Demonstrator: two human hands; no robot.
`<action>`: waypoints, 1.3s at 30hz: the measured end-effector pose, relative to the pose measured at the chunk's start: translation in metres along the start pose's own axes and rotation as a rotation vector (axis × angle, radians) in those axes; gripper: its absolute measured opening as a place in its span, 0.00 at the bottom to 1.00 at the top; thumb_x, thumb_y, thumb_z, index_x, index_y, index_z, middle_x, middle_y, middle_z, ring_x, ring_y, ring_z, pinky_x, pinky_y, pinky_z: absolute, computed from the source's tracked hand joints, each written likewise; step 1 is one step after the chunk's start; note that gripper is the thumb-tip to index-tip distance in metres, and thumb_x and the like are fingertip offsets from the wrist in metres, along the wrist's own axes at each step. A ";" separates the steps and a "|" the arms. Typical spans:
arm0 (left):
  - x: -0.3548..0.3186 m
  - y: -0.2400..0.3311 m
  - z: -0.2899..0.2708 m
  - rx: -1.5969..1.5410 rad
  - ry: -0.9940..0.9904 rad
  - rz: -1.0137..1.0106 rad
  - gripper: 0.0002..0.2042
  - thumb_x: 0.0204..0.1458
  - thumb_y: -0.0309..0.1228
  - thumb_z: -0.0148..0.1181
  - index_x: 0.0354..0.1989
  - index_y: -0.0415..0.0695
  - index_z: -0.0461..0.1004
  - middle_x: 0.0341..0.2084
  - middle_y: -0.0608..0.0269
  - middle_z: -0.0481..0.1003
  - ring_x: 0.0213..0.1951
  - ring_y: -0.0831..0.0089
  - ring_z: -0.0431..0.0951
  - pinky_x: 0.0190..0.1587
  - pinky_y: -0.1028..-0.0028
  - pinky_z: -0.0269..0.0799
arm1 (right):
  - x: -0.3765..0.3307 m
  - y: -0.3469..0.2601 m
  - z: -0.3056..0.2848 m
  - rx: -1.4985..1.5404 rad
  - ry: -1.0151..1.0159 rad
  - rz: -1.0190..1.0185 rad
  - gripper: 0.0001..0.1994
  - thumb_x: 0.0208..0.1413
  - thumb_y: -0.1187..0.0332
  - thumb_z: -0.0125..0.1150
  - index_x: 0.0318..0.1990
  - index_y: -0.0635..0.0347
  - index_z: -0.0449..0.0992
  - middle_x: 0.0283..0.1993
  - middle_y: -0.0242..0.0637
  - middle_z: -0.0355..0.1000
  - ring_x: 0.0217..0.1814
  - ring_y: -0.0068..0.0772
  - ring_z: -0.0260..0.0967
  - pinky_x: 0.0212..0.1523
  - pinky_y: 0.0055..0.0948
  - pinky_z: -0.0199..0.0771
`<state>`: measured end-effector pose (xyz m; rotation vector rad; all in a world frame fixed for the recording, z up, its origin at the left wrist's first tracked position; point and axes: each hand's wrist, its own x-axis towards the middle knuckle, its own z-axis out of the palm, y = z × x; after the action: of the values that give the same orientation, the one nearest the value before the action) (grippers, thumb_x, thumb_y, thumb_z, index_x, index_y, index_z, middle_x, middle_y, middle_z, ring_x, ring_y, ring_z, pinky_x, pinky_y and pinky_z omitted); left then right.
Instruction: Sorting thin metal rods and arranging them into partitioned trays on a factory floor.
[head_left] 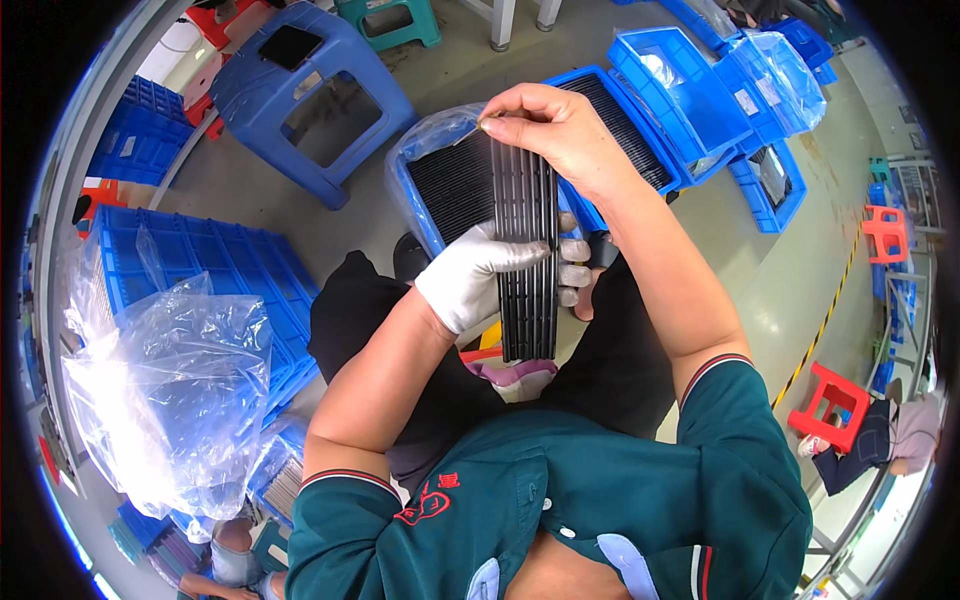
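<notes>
My left hand (472, 270), in a white glove with grey fingertips, wraps round a bundle of long black slotted strips (526, 300). The bundle stands lengthwise in front of me, and the glove's fingers show on its right side. My right hand (545, 125) is bare and bent over the bundle's far end. Its thumb and forefinger pinch together there, with a thin pale sliver poking out to the left, too small to name. Beyond the bundle, a blue crate lined with clear plastic (410, 165) holds rows of similar black strips (455, 190).
Another blue crate of black strips (620, 130) stands beside it, near stacked blue bins (675, 90). A blue stool (240, 95) carries a dark flat phone-like object (290, 46). At left, clear plastic bags (180, 390) drape blue crates (200, 255). Red stool (830, 408) at right.
</notes>
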<state>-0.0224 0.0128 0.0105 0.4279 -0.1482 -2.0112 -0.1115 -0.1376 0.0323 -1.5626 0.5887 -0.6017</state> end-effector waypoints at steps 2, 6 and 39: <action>0.000 0.000 0.000 0.012 0.012 -0.004 0.25 0.49 0.25 0.62 0.57 0.38 0.63 0.46 0.54 0.73 0.47 0.54 0.77 0.49 0.52 0.75 | 0.000 0.000 0.000 -0.008 0.001 0.004 0.07 0.53 0.71 0.65 0.39 0.60 0.80 0.31 0.27 0.75 0.34 0.15 0.69 0.37 0.16 0.69; 0.001 0.000 -0.003 0.021 0.019 -0.012 0.24 0.49 0.25 0.62 0.56 0.39 0.63 0.46 0.54 0.72 0.47 0.54 0.76 0.49 0.53 0.74 | 0.000 0.002 -0.002 -0.001 -0.001 -0.014 0.07 0.53 0.71 0.64 0.39 0.60 0.80 0.31 0.27 0.75 0.35 0.14 0.69 0.38 0.16 0.69; 0.004 0.000 -0.015 0.124 0.111 0.037 0.25 0.49 0.24 0.63 0.57 0.40 0.64 0.46 0.53 0.75 0.47 0.54 0.77 0.51 0.55 0.73 | 0.002 0.012 0.003 -0.200 0.223 -0.122 0.07 0.52 0.67 0.65 0.37 0.58 0.80 0.27 0.28 0.75 0.31 0.15 0.70 0.36 0.18 0.69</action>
<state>-0.0183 0.0104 -0.0043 0.6097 -0.2114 -1.9428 -0.1085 -0.1379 0.0203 -1.7404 0.7426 -0.8374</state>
